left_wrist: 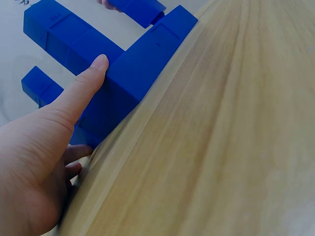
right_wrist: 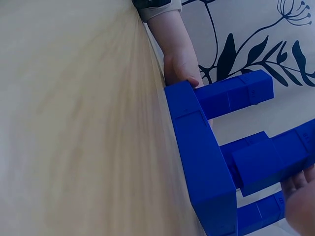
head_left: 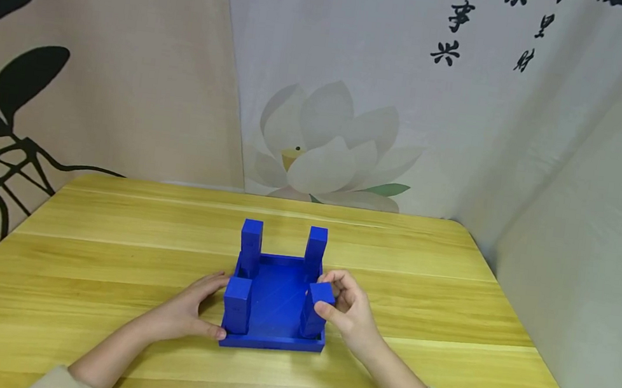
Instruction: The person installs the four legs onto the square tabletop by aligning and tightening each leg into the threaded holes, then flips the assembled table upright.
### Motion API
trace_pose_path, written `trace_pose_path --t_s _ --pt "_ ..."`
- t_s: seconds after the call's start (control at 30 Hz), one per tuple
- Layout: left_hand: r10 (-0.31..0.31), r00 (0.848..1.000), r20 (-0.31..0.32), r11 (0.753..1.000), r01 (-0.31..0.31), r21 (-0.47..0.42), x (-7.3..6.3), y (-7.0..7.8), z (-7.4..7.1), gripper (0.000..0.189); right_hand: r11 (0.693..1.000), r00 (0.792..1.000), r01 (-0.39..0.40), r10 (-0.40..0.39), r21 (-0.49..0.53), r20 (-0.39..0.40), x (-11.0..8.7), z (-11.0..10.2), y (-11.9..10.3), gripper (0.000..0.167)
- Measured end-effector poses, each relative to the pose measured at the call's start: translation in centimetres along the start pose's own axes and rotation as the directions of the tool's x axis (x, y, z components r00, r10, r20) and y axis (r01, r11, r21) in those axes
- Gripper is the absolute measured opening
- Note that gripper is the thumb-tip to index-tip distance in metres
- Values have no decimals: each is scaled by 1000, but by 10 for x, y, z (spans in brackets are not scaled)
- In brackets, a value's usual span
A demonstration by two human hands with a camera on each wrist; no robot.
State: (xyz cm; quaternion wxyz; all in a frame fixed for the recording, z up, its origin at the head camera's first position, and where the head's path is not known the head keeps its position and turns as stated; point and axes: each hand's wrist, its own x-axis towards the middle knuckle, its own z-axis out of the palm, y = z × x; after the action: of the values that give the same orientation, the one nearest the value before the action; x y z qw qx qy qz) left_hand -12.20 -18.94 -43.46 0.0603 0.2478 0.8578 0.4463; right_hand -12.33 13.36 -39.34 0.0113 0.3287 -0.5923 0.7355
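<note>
A shallow blue tray (head_left: 271, 344) with raised walls sits on the table, and blue square posts stand at its corners. My left hand (head_left: 189, 309) holds the tray's left side, thumb at the near left corner and fingers farther back along the wall. Beside that thumb rises the near left post (head_left: 237, 305). My right hand (head_left: 352, 314) pinches the near right post (head_left: 315, 310) near its top between thumb and fingers. This post leans slightly, and the right wrist view shows its wider block (right_wrist: 261, 169) out of line with the tray corner. How its foot sits is partly hidden.
At the back corners stand the far left post (head_left: 250, 248) and the far right post (head_left: 315, 252). Wood-grain tabletop (head_left: 109, 248) surrounds the tray. Behind the table hangs a printed curtain (head_left: 360, 65), with a plain pale curtain (head_left: 590, 219) on the right.
</note>
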Motion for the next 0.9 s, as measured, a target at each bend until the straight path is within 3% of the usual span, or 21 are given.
trace_pose_path --t_s 0.23,0.4,0.6,0.9 --pt "0 1000 3 1000 0 -2 1 0 1 90 999 998 46 -46 -3 36 0 -2 0 44" --pt "-14 1000 4 1000 14 -1 0 0 1 91 995 989 76 -68 -59 131 2 -8 -3 34" --pt "-14 1000 6 1000 14 4 0 -1 1 92 994 969 103 -90 -46 230 5 -12 -4 37" --pt "-13 1000 3 1000 13 -6 0 0 1 92 998 973 62 -55 -24 226 5 -12 -4 33"
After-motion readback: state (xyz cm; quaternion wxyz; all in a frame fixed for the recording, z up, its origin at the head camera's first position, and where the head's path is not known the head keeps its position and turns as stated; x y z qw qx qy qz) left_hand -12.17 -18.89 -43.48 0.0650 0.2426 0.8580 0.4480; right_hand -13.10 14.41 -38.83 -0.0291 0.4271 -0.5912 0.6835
